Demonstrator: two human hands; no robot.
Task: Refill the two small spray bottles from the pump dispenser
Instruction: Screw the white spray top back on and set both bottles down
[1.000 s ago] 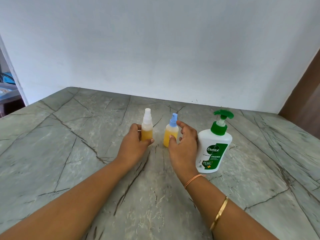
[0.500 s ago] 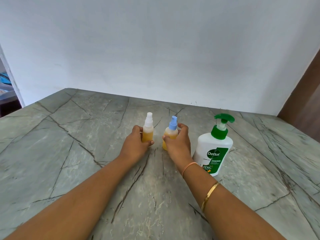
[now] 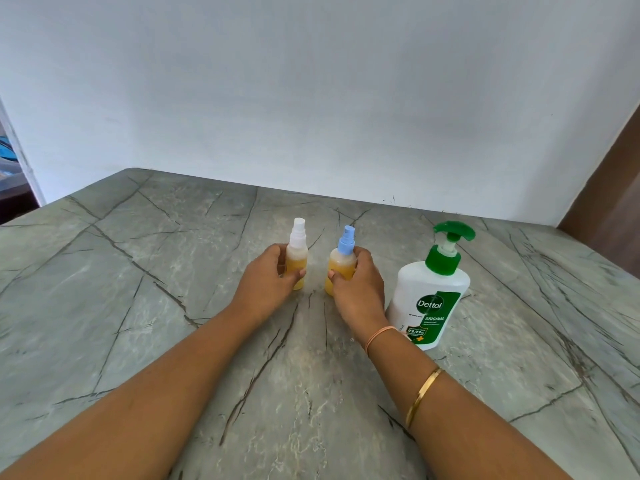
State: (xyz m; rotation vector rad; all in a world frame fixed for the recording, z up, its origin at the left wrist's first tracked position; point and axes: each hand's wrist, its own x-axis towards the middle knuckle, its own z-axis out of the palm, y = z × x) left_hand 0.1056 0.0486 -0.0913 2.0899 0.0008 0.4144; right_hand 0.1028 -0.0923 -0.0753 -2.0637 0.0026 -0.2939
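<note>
Left hand (image 3: 268, 282) curled round the white-capped spray bottle (image 3: 297, 254), right hand (image 3: 356, 285) curled round the blue-capped spray bottle (image 3: 341, 263), both upright on the marble counter (image 3: 138, 306), just apart from each other. Pump dispenser (image 3: 429, 299) stands just beside the right wrist (caps not yet off). Risks: right forearm could knock the dispenser over; narrow bottles may tip once uncapped; pumping at small necks likely spills.

head-worn view, forward-down, near countertop (image 3: 519, 341)
</note>
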